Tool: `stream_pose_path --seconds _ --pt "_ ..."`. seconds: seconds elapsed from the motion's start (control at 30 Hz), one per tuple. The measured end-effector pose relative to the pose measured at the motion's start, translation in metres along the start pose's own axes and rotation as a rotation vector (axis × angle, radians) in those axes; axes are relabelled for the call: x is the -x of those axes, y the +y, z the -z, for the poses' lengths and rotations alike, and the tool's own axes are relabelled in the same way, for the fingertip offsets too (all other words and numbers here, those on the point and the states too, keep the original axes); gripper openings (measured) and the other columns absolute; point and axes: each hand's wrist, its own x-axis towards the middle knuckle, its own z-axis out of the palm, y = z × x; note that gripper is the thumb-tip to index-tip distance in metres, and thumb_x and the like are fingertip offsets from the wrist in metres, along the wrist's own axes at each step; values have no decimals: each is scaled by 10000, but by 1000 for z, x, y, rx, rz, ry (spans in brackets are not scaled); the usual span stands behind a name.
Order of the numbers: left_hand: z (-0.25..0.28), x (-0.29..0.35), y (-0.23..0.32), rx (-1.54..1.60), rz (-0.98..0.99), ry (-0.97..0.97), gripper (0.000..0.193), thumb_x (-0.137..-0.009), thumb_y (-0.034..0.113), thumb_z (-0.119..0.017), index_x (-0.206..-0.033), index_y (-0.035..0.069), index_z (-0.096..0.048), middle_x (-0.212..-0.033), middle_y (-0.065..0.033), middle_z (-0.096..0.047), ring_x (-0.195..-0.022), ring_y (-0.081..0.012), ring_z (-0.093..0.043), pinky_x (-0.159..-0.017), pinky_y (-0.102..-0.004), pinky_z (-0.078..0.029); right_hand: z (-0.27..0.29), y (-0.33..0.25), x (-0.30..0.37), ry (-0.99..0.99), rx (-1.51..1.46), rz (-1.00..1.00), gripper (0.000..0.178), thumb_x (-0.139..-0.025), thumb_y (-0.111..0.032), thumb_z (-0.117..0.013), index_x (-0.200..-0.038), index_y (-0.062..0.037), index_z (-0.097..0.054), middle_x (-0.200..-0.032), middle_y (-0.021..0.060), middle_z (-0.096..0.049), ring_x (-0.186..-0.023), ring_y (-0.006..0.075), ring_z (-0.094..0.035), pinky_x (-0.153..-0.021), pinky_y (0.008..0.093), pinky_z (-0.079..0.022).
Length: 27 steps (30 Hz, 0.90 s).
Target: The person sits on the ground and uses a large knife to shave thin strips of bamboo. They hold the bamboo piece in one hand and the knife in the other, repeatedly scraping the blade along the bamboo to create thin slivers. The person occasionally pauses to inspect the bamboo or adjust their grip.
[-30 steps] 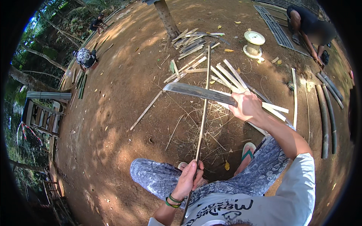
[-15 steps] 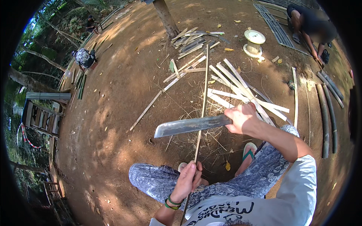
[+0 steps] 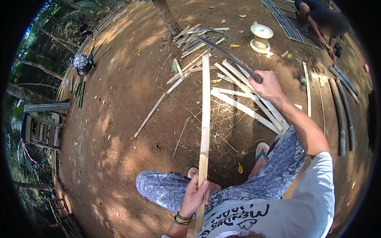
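My left hand is closed round the lower part of a long pale bamboo strip, which points away from me with its broad face up. In my right hand is the handle of a machete; its long dark blade reaches up and left, over the far end of the strip, seen nearly edge-on. I cannot tell whether the blade touches the strip. Beneath and beside my right hand lie several split bamboo strips on the ground, crossing one another.
Thin shavings litter the soil before my feet. Beyond stand a tree trunk, a heap of bamboo pieces and a pale spool. Dark poles lie at right. A person crouches far right; two others are at far left.
The machete has swung up and away from across the strip, turning edge-on. My left hand has turned the strip from its narrow edge to its broad face.
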Motion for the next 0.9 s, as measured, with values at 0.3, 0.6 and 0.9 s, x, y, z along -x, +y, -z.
stream_pose_path --seconds 0.3,0.6,0.9 --pt "-24 -52 50 -127 -95 -38 186 -1088 252 -469 -998 90 -454 -583 24 -481 -412 -49 -439 -393 -184 -367 -38 -44 74 -385 202 355 277 -699 -293 -760 -864 -109 -636 -840 76 -699 -770 335 -699 -696 495 -551" --pt "-10 -6 35 -157 -7 -71 207 -1091 251 -454 -1019 57 -461 -598 15 -481 -409 -55 -424 -385 -190 -369 1 -18 28 -137 197 74 178 -809 -215 -745 -850 -47 -707 -622 137 -640 -545 335 -627 -573 460 -511" --pt "-23 -39 38 -187 -92 21 207 -1074 265 -510 -1003 76 -462 -555 39 -465 -398 -46 -444 -383 -197 -377 -40 -42 75 -317 190 289 221 -742 -305 -722 -761 -105 -628 -688 101 -672 -656 361 -682 -632 523 -535"
